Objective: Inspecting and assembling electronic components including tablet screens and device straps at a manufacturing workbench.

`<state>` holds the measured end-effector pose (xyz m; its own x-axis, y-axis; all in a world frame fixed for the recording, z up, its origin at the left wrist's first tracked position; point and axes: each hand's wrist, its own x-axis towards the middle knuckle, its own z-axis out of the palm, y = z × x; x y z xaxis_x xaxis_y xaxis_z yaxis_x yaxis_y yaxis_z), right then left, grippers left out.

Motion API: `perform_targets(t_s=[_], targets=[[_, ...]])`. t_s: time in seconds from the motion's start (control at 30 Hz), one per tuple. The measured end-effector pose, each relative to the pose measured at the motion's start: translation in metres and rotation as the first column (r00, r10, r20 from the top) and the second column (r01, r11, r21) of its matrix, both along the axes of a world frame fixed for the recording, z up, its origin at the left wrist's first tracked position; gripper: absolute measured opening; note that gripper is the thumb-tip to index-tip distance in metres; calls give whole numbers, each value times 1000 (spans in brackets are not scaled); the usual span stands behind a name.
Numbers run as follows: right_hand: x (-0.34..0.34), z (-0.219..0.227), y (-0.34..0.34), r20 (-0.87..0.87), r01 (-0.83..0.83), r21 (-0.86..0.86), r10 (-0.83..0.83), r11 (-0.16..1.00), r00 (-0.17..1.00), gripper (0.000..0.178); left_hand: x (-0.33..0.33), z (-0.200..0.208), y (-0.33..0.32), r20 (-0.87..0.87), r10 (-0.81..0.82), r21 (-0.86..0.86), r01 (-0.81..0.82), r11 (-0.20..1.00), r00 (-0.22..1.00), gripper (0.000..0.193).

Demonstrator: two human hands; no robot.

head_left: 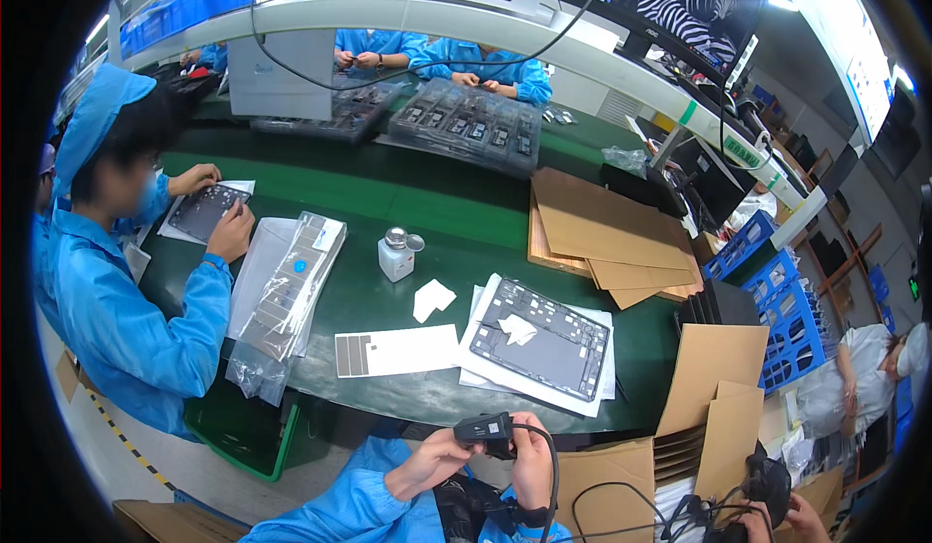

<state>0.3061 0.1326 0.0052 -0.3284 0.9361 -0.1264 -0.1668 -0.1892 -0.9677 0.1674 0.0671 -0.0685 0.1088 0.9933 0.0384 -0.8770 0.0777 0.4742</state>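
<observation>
Gripping a small, boxy black device [483, 430] before the near edge of the green table [374, 300], we curl our left hand [434, 461] and right hand [532, 465] around opposite ends. Beyond, we see a thin, rectangular dark panel [555, 351], a squat white bottle [395, 262], and flat brown cardboard [612, 223].

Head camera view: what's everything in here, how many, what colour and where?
Device: one, black, lower centre
Cables: several, black, lower and top
Panels: two, dark grey, table right and left
Sheets: several, mostly white, table
Scraps: two, white, table middle, right panel
Bottle: one, white, table middle
Plastic pack: one, clear, table left
Cardboard: several, brown, right
Trays: several, clear, far side
Crates: several, blue, right
Bin: one, green, lower left
Zebra screen: one, black, top right
Table: one, green, middle
Co-workers: several, mostly blue, left, far, right
Left fingers: one set, bare, on device
Right fingers: one set, bare, on device
</observation>
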Motion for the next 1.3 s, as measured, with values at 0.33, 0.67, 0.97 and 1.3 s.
perform_targets(t_s=[0.33, 0.67, 0.97, 1.3], targets=[[22, -9, 10, -148, -464, -174, 442, 869, 885, 17, -6, 69, -16, -666, -179, -197, 62, 979, 724, 29], [-3, -72, -4, -313, -500, -41, 464, 865, 829, 15, -7, 55, -18, -540, 3, -12, -11, 1000, 842, 18], [2, -16, 11, -436, -521, -274, 378, 808, 817, 14, 2, 41, -9, -640, 335, 280, -196, 940, 691, 21], [33, -33, 6, -23, -111, 432, 133, 895, 991, 40, 1, 56, 4, -794, 429, 418, -127, 900, 430, 53]])
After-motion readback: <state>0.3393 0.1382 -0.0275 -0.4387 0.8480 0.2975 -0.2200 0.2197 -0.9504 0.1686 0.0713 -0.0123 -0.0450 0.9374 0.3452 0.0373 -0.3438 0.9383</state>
